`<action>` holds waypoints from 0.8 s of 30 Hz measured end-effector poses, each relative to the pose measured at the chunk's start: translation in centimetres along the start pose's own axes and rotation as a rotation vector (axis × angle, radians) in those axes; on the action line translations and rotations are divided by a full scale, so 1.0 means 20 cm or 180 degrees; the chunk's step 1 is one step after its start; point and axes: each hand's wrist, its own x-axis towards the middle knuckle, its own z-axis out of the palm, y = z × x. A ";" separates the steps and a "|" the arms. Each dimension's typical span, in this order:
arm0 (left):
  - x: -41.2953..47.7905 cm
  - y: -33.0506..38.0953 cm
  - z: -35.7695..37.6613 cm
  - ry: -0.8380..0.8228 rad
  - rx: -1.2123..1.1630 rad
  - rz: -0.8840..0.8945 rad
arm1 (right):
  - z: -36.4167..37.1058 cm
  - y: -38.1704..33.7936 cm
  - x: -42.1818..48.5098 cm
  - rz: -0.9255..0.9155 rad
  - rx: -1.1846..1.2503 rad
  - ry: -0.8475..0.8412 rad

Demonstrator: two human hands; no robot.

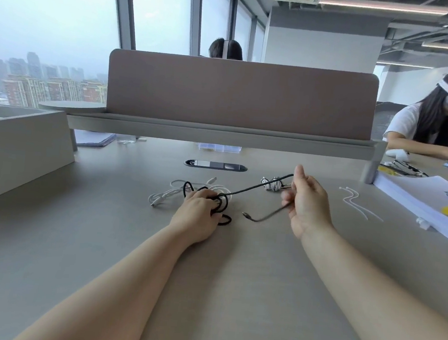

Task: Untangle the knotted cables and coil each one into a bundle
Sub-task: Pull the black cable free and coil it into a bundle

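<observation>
The right grip (306, 201), a bare hand held up off the surface, has its fingers curled round a thin black cable (256, 186). From the top of that fist the cable runs taut, down and to the left, into a knot of its own loops. The short free end hangs out below the hand, with its small plug just over the surface.

My left grip (200, 211) sits on that knot, low on the surface, fingers bent over the black loops and pinning them. One loop sticks up beyond the knuckles and another lies flat just right of the wrist.

Tangled with the black loops, behind and left of the left hand, lies a loose white cable (172, 192), one plug pointing toward me and another toward the far side.

A tightly wound white cable bundle (271, 184) lies behind the taut black stretch, near the right hand.

Further right, two wavy white plastic ties (355, 203) lie side by side on the pale grey surface (235, 279). Beyond them is a stack of white paper (430, 215).

A black oval cable port (215, 165) is set in the surface ahead, under a dusty-pink felt divider screen (240, 95). At far right another person (422, 124) in a white headset bends over their own work.
</observation>
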 end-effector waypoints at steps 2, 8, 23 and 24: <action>0.01 -0.01 0.00 0.0237 -0.0178 -0.0068 | -0.02 0.02 0.01 -0.0261 -0.0815 -0.0009; -0.02 0.05 -0.03 0.0800 -0.0492 -0.0357 | -0.07 0.12 0.03 -0.1162 -0.3679 -0.0065; -0.05 0.09 -0.05 0.0390 -0.1031 0.0309 | 0.01 0.22 -0.06 -0.1632 -0.4117 -0.1591; -0.05 0.10 -0.05 0.0398 -0.0992 0.0263 | 0.01 0.22 -0.06 -0.1537 -0.4072 -0.1534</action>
